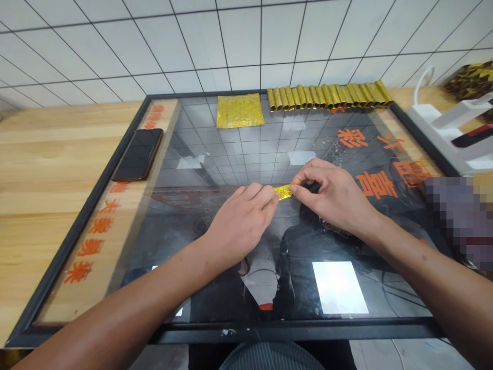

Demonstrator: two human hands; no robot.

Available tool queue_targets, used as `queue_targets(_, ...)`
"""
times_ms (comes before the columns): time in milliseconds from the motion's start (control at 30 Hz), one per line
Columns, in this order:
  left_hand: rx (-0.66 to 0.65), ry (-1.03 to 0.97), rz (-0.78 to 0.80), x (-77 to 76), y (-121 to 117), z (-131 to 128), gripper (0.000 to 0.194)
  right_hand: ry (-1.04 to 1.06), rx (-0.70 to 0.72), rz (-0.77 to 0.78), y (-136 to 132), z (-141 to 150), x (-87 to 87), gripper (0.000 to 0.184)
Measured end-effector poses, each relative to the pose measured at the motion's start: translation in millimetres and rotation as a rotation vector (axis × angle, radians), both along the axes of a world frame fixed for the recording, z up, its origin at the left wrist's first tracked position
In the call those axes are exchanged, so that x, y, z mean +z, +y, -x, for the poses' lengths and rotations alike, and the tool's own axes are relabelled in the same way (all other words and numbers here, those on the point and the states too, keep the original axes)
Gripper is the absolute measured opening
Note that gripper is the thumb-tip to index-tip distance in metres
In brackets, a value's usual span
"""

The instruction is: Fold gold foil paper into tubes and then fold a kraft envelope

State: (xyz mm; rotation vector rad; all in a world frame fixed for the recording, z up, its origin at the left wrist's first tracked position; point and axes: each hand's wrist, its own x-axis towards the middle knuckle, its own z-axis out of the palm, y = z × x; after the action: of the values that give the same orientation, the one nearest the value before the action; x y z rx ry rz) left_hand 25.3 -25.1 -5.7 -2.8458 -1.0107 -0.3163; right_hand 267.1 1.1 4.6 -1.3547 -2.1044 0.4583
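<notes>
My left hand and my right hand meet over the middle of a glass-topped table. Between their fingertips sits a small piece of gold foil paper, mostly hidden, with only a short folded or rolled bit showing. Both hands have their fingers closed in a pinch on it. At the far edge lies a flat square sheet of gold foil paper. To its right runs a row of several finished gold paper rolls, side by side.
A black phone lies on the left strip of the table. The black frame borders the glass, with red characters printed right and left. White boxes and a cable sit at the right; a blurred patch is beside my right arm.
</notes>
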Motion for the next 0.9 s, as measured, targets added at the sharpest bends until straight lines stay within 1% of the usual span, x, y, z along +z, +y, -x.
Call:
queue_targets(100,0.009,0.030,0.031,2.5,-0.9,-1.9,0.034,0.001,0.000,0.009,0.0,0.4,-0.7,0.010)
queue_targets(233,0.025,0.044,0.026,6.8,-2.9,-3.9,0.050,-0.010,-0.020,0.033,0.6,-0.9,-0.3,0.008)
queue_targets(300,0.015,0.061,0.022,8.2,-2.9,-4.2,0.054,-0.011,-0.048,0.038,1.6,-3.2,1.0,0.009)
queue_targets(400,0.013,0.102,0.022,9.8,-2.3,-4.3,0.054,0.006,-0.103,0.053,3.1,-7.0,5.2,0.016)
queue_targets(500,0.017,0.115,0.015,10.5,-2.3,-4.5,0.053,0.018,-0.116,0.096,2.7,-7.4,9.8,0.019)
queue_targets(600,0.017,0.102,0.007,10.1,-3.0,-4.9,0.054,-0.005,-0.117,0.126,0.9,-4.5,11.1,0.018)
queue_targets(700,0.022,0.095,0.011,9.0,-3.2,-5.0,0.055,-0.034,-0.119,0.124,-0.1,-2.4,8.7,0.016)
queue_targets(900,0.028,0.084,0.017,6.3,-3.2,-4.1,0.056,0.008,-0.091,0.145,-0.1,-4.5,5.9,0.014)
